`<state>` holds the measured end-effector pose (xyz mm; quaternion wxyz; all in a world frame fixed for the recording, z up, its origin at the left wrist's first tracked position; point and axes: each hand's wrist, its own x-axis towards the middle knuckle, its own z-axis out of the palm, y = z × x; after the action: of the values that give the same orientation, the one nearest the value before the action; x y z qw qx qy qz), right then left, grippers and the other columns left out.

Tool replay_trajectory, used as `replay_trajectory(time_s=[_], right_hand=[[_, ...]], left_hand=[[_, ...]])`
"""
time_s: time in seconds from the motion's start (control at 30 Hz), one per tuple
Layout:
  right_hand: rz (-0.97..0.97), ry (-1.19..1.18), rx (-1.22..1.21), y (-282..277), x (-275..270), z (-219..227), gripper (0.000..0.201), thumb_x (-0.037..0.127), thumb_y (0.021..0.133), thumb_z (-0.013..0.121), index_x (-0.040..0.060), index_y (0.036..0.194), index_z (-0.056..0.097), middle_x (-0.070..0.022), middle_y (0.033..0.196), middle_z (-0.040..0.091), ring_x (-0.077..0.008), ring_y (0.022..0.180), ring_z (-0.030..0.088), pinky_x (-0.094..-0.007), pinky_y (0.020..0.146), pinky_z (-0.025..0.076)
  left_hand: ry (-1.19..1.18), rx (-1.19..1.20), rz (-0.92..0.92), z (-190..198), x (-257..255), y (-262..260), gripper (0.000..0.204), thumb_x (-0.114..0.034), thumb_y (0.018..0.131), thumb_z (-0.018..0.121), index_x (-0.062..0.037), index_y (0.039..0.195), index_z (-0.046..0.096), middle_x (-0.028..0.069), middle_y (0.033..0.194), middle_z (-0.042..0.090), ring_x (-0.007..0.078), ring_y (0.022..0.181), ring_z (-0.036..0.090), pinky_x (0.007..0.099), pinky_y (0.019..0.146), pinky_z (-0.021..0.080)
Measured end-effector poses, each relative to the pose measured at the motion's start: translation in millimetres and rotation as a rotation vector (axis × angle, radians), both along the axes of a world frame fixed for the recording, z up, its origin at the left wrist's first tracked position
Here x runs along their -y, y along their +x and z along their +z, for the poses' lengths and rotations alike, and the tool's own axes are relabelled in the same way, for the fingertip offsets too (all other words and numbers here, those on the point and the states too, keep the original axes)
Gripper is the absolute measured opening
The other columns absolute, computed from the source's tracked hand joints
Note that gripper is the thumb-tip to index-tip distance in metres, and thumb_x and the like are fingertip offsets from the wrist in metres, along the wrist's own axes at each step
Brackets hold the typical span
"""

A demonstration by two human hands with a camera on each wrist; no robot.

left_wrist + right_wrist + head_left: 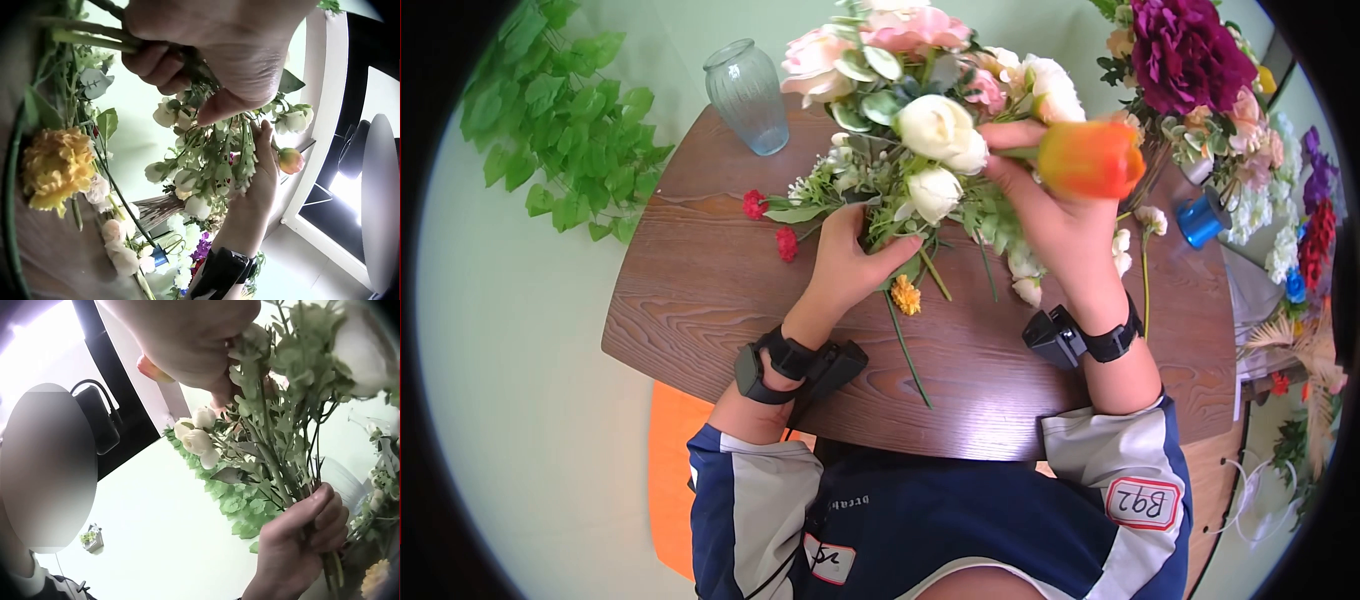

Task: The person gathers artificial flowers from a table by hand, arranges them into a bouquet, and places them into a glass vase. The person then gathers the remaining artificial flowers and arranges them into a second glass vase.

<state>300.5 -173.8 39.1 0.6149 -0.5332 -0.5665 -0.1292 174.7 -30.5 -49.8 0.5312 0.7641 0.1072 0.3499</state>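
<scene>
My left hand [848, 262] grips the lower stems of a bouquet [940, 135] of pink and white artificial flowers and greenery, held over the table. In the right wrist view the fingers of that left hand [300, 544] wrap the gathered stems, whose ends stick out below. My right hand [1065, 225] is raised at the bouquet's right side. It pinches the green stem of an orange tulip [1090, 160] between thumb and finger, with the bloom over the back of the hand. In the left wrist view the tulip [291, 160] shows beyond that hand.
A clear glass vase [748, 95] stands at the back left of the wooden table [690, 280]. Loose red flowers [786, 243], a yellow flower [906, 295] and white blooms [1027, 290] lie about it. A blue ribbon spool [1203, 218] and a larger arrangement [1195, 60] are at right.
</scene>
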Motion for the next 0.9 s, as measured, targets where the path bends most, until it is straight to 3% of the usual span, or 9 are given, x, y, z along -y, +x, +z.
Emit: replay_trajectory(time_s=[0.1,0.17,0.27,0.3,0.4,0.63,0.7,0.77,0.9], right_hand=[[-0.032,-0.049,0.112,-1.0,-3.6,-8.0,0.011,0.0,0.071,0.065,0.0046,0.081,0.066,-0.0064,0.077,0.066,-0.0191,0.066,0.063,-0.0264,0.061,0.049],[-0.06,-0.076,0.186,-12.1,-3.4,-2.1,0.016,0.0,0.067,0.063,0.0066,0.081,0.066,-0.006,0.075,0.066,-0.0212,0.066,0.062,-0.029,0.061,0.049],[-0.101,-0.142,0.239,-15.7,-2.9,4.3,0.017,0.0,0.066,0.062,0.0071,0.08,0.066,-0.0058,0.075,0.066,-0.0215,0.066,0.062,-0.0305,0.061,0.048],[-0.083,-0.065,0.2,-16.2,-6.6,0.3,0.018,0.001,0.064,0.064,0.008,0.08,0.066,-0.0063,0.072,0.065,-0.0228,0.064,0.061,-0.0316,0.06,0.047],[-0.142,-0.168,0.252,-18.4,-3.5,-1.7,0.014,-0.001,0.069,0.069,0.0027,0.082,0.065,-0.0039,0.071,0.058,-0.0159,0.069,0.058,-0.027,0.062,0.046],[-0.09,-0.241,0.243,-18.0,-3.0,-1.5,0.016,-0.004,0.067,0.068,0.0005,0.081,0.064,-0.005,0.077,0.057,-0.0143,0.066,0.057,-0.0253,0.061,0.047],[-0.041,-0.253,0.258,-15.9,-6.1,-2.4,0.019,-0.002,0.066,0.069,0.001,0.084,0.064,-0.0051,0.076,0.057,-0.0156,0.067,0.057,-0.026,0.06,0.046],[-0.072,-0.26,0.291,-19.6,-6.4,-1.6,0.021,0.0,0.066,0.07,0.0012,0.085,0.064,-0.0059,0.075,0.056,-0.0171,0.068,0.057,-0.0268,0.061,0.046],[-0.051,-0.213,0.337,-22.4,-8.6,-0.4,0.022,0.006,0.066,0.071,0.0027,0.087,0.065,-0.0088,0.074,0.058,-0.023,0.073,0.057,-0.0304,0.066,0.045]], left_hand=[[0.033,-0.042,0.017,-3.1,1.2,1.6,0.034,-0.018,0.067,0.073,0.0043,0.09,0.061,0.01,0.078,0.065,0.0149,0.074,0.062,0.0276,0.066,0.048],[-0.043,0.145,0.061,-3.1,8.6,7.8,0.034,-0.018,0.067,0.074,0.0008,0.092,0.062,0.0086,0.079,0.066,0.0157,0.076,0.063,0.0277,0.068,0.048],[0.034,-0.062,0.124,-1.9,6.5,1.0,0.032,-0.019,0.067,0.075,-0.0012,0.092,0.064,0.0084,0.082,0.067,0.016,0.077,0.064,0.0285,0.068,0.048],[0.034,-0.061,0.123,3.0,7.7,0.0,0.032,-0.019,0.067,0.075,-0.0012,0.092,0.064,0.0084,0.082,0.067,0.016,0.077,0.064,0.0285,0.068,0.048],[0.084,-0.08,0.077,10.1,10.4,-0.9,0.031,-0.017,0.067,0.074,-0.0004,0.091,0.064,0.0094,0.083,0.067,0.0164,0.076,0.064,0.0295,0.068,0.048],[0.171,-0.014,0.128,6.6,10.9,2.7,0.03,-0.011,0.068,0.071,0.0001,0.094,0.062,0.0111,0.084,0.066,0.0167,0.077,0.064,0.0293,0.068,0.048],[0.175,0.015,0.135,2.9,11.6,2.9,0.03,-0.009,0.069,0.07,0.0001,0.096,0.061,0.0109,0.085,0.066,0.0167,0.078,0.064,0.029,0.068,0.048],[-0.013,0.01,0.094,0.6,11.7,3.9,0.031,-0.007,0.07,0.069,0.0,0.099,0.06,0.0097,0.087,0.066,0.0167,0.079,0.063,0.028,0.069,0.048],[0.04,0.019,0.095,7.4,10.7,6.3,0.03,-0.006,0.071,0.068,-0.0001,0.099,0.06,0.0083,0.087,0.066,0.0159,0.079,0.063,0.0271,0.069,0.048]])
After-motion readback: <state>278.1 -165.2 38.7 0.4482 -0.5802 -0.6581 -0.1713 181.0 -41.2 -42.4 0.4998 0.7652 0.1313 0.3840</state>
